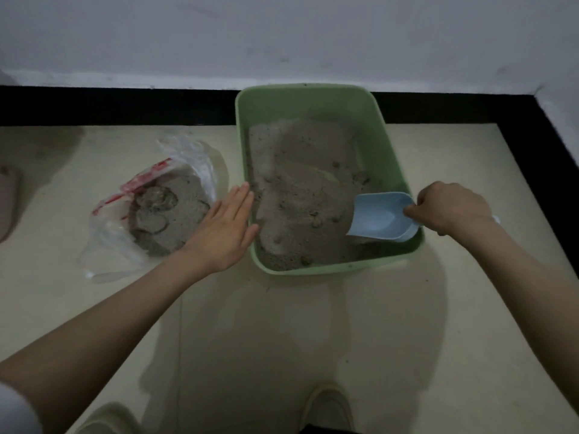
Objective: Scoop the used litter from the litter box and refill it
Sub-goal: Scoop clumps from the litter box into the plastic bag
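Observation:
A green litter box (313, 98) stands on the floor against the wall, holding grey-brown litter (300, 195) with several lumps. My right hand (454, 208) is shut on the handle of a light blue scoop (380, 216), whose mouth rests in the litter at the box's near right corner. My left hand (224, 227) lies flat with fingers extended against the box's left rim. To the left, an open clear plastic bag (191, 155) with red print holds scooped litter and dark clumps (156, 208).
A black skirting strip (109, 104) runs along the white wall behind the box and down the right side. My two shoes (329, 405) show at the bottom edge. A pinkish object (7, 202) sits at the far left on the cream floor.

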`<move>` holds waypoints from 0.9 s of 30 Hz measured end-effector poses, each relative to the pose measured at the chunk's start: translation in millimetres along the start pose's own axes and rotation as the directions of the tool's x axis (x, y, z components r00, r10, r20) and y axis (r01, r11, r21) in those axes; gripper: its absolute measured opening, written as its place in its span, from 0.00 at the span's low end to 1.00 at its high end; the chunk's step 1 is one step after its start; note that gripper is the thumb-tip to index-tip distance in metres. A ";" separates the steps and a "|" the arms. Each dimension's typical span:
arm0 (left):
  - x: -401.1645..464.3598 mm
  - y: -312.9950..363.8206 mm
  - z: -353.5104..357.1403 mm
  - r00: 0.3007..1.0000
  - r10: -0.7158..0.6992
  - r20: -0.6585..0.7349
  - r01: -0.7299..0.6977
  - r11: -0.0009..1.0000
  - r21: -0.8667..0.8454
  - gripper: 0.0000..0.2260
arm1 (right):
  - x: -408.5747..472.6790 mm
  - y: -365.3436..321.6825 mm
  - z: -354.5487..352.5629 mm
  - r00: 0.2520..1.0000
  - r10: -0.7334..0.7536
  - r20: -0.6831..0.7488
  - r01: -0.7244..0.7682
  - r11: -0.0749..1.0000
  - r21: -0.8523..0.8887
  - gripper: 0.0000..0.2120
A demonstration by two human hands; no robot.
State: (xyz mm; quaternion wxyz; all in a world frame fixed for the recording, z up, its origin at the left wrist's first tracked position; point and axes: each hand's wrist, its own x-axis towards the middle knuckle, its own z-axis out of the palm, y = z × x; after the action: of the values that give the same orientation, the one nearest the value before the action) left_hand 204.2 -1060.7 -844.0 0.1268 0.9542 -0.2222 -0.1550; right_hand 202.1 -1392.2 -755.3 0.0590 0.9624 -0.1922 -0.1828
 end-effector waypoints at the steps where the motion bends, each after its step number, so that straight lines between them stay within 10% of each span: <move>1: 0.5 0.7 2.0 1.000 -0.006 -0.001 0.006 1.000 0.006 0.28 | 1.7 0.0 3.6 1.000 -0.012 0.015 0.012 1.000 0.006 0.13; 17: 4.4 8.7 19.9 0.995 -0.044 -0.085 0.043 0.999 -0.017 0.35 | 23.1 -27.1 64.0 0.976 -0.201 0.089 0.131 0.855 0.502 0.16; 27: 3.5 10.0 17.8 0.994 -0.055 -0.091 0.052 0.998 -0.031 0.36 | 35.6 -53.4 80.5 0.959 -0.201 0.202 0.098 0.898 0.429 0.12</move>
State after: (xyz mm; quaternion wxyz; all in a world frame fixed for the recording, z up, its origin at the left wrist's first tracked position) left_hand 197.1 -1074.1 -858.1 0.1463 0.9641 -0.1881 -0.1174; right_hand 221.2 -1360.6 -851.4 -0.1844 0.9355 -0.1575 -0.2571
